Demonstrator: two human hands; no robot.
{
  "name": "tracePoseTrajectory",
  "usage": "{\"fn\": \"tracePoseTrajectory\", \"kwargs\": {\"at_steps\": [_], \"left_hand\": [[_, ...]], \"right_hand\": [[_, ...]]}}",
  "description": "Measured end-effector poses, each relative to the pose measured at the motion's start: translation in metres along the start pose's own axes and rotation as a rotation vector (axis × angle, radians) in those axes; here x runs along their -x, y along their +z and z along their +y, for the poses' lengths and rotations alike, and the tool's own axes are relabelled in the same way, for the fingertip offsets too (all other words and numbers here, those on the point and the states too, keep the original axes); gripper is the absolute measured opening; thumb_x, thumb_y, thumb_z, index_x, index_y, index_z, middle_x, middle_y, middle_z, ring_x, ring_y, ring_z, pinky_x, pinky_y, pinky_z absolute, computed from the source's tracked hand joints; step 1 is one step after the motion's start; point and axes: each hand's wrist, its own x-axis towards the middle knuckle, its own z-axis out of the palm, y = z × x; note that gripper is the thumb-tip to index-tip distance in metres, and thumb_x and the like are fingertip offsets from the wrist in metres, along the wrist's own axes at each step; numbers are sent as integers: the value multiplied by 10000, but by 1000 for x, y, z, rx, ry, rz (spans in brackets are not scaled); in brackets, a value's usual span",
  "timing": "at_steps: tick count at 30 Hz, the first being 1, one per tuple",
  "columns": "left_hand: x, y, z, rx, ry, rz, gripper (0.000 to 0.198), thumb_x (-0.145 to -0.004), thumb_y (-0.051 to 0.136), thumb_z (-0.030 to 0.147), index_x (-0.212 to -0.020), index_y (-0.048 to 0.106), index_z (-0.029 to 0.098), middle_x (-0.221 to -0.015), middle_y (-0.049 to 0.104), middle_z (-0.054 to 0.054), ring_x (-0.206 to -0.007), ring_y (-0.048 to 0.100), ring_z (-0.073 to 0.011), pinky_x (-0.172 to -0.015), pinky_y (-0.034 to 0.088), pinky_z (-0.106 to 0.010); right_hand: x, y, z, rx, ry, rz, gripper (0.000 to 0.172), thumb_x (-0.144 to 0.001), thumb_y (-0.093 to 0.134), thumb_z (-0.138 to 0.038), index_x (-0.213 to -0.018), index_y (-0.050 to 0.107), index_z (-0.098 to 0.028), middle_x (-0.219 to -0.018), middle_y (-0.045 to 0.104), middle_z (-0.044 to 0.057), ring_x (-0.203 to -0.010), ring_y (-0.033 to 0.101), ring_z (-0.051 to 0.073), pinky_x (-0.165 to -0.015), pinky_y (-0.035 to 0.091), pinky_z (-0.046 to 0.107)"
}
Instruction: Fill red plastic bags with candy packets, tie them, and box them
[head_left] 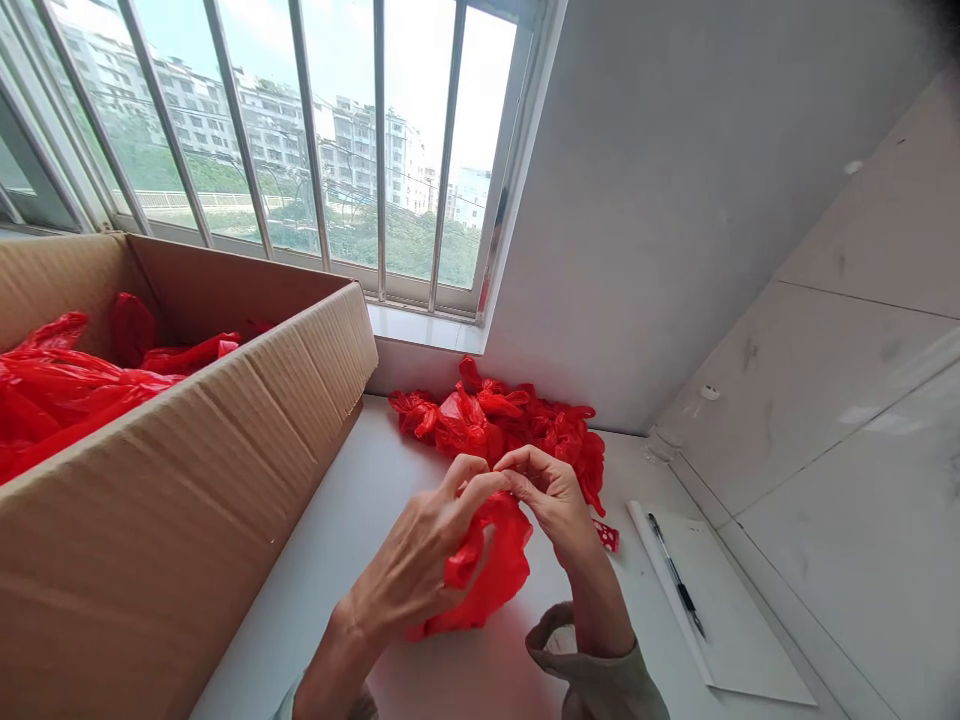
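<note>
Both my hands meet over the white table, pinching the top of one small red plastic bag (pixel 491 570). My left hand (pixel 420 560) is closed on the bag's left side, fingers curled round the crumpled plastic. My right hand (pixel 551 500) is closed on its upper edge, fingertips touching those of the left. Just behind my hands lies a heap of several red plastic bags (pixel 502 415), knotted and crumpled, against the wall under the window.
A large open cardboard box (pixel 225 440) fills the left side, with more red bags (pixel 60 385) inside. A white sheet of paper (pixel 720 610) with a black pen (pixel 675 575) lies at the right. A barred window (pixel 300 150) and grey walls close the back and right.
</note>
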Motion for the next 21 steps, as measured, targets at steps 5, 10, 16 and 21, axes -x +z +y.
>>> {"fn": "tracePoseTrajectory", "kwargs": {"at_steps": [5, 10, 16, 21], "left_hand": [[1, 9, -3, 199, -22, 135, 380, -1000, 316, 239, -1238, 596, 334, -1228, 466, -37, -871, 566, -137, -822, 461, -294], [3, -1, -15, 423, -101, 153, 434, -1028, 254, 362, -1187, 653, 291, -1370, 455, -38, -1243, 450, -224, -1073, 360, -363], [5, -24, -17, -23, -165, 78, 369, -1012, 310, 352, -936, 647, 222, -1014, 652, -41, -1091, 524, -233, -1084, 266, -507], [10, -31, -18, -226, -258, -32, 465, -998, 234, 402, -665, 489, 202, -675, 569, 33, -674, 521, -153, -1091, 191, -553]], "right_hand": [[0, -10, 2, 117, -32, 88, 165, -829, 683, -370, -860, 691, -209, -765, 659, -10, -726, 588, 130, -677, 441, 234], [-7, -24, 10, 91, -2, 261, 246, -787, 704, -430, -830, 678, -190, -695, 639, -4, -665, 585, 140, -647, 466, 253], [-15, -58, 25, 15, -16, 510, 329, -658, 798, -455, -779, 681, -173, -673, 627, -9, -618, 560, 129, -603, 466, 253], [-12, -90, 36, -16, -21, 645, 387, -586, 830, -488, -743, 676, -170, -681, 631, -12, -606, 550, 120, -615, 493, 267]]}}
